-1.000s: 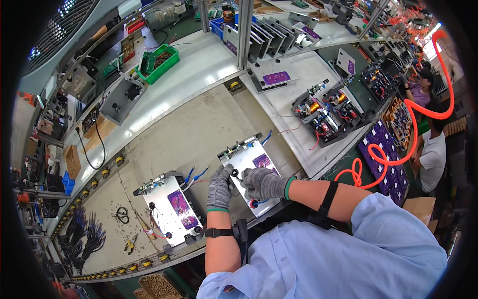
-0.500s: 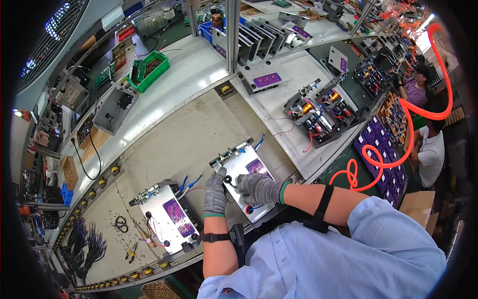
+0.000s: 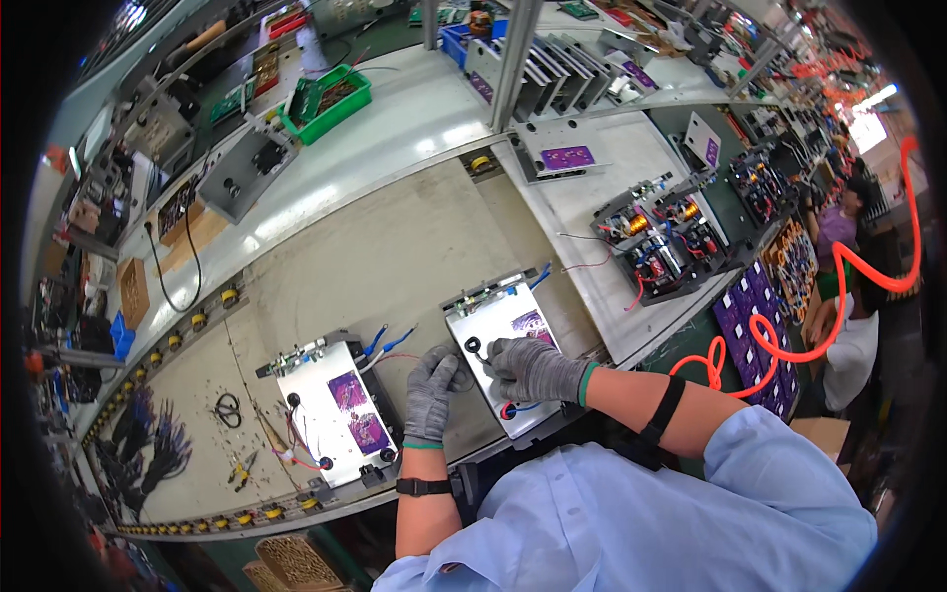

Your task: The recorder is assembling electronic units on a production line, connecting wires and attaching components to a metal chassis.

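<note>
Before me on the bench stands a metal unit (image 3: 488,322) with a silver top plate, a purple circuit board and a black grommet (image 3: 473,344). My right hand (image 3: 541,372), in a grey knit glove, lies over this plate, its fingers pinched on a thin black wire (image 3: 484,360) by the grommet. Just off the unit's left edge is my left hand (image 3: 432,397), gloved alike. Its fingers are curled together, and whatever is between them is hidden. A second similar unit (image 3: 340,419) with blue-sleeved leads (image 3: 390,343) sits to the left.
Yellow-handled pliers (image 3: 242,472), a black cable coil (image 3: 228,410) and dark wire bundles (image 3: 148,454) lie at left. A green bin (image 3: 330,107) stands on the far shelf. Open units with copper coils (image 3: 656,237) are at right, near an orange air hose (image 3: 779,335) and co-workers.
My left hand has come off the silver plate, down to its left, and its fingers have curled in. My right hand stays at the wire by the grommet. The whole view has shifted.
</note>
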`<state>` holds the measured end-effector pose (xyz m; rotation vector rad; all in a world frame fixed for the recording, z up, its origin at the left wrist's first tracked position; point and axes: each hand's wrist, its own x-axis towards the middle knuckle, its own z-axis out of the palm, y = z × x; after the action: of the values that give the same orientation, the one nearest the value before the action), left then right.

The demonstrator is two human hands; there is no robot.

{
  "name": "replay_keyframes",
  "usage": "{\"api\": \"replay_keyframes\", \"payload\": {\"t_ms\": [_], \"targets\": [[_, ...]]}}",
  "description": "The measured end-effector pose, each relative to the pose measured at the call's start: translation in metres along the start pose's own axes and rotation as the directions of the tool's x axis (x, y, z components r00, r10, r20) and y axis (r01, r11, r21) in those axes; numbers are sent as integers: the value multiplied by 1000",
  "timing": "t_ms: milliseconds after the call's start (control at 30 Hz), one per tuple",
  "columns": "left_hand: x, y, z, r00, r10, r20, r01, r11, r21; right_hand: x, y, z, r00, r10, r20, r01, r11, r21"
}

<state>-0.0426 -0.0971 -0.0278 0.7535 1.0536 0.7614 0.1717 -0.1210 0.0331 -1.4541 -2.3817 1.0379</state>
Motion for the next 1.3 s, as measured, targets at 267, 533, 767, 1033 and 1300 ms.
{"api": "replay_keyframes", "payload": {"t_ms": [267,533,767,1033,1300], "targets": [[16,-8,-1,997,-40,63,41,999,-21,5,-14,-17,992,21,122,-8,994,-112],[9,-8,7,992,-56,112,71,987,-141,-1,-6,-9,993,112,33,-115,988,104],[26,-14,1,930,-146,337,291,853,-433,14,-19,-29,882,457,-116,-390,846,364],[17,-24,7,900,-100,425,370,692,-620,32,-26,-31,871,483,-87,-473,874,111],[16,-25,14,899,-27,437,345,658,-669,48,-23,-24,947,317,-43,-319,920,-227]]}}
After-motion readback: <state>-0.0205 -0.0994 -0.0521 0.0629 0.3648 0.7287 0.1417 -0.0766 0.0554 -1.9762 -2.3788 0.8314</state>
